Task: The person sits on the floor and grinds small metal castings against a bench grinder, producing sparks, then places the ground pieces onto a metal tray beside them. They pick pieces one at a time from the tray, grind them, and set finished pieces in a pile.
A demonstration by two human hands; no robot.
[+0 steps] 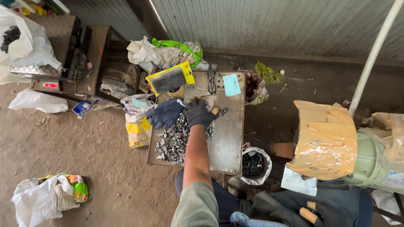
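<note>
My left hand (198, 112), in a dark glove, reaches out over a metal tray-table (229, 138). It rests closed at the top of a heap of small grey metal pieces (173, 141), and its bare thumb tip pinches a small metal piece (223, 111). A loose blue glove (165, 113) lies just left of that hand. My right hand (286, 210), in a dark glove with torn fingertips, lies low at the bottom right on dark blue cloth. Its fingers are apart and hold nothing.
A white bag of dark pieces (253, 164) stands below the table's right corner. A yellow-edged packet (170, 78), spectacles (211, 82) and a light blue card (231, 85) lie at the table's far end. A tape-wrapped cylinder (326, 141) is at right, with bags and a scale (50, 85) at left.
</note>
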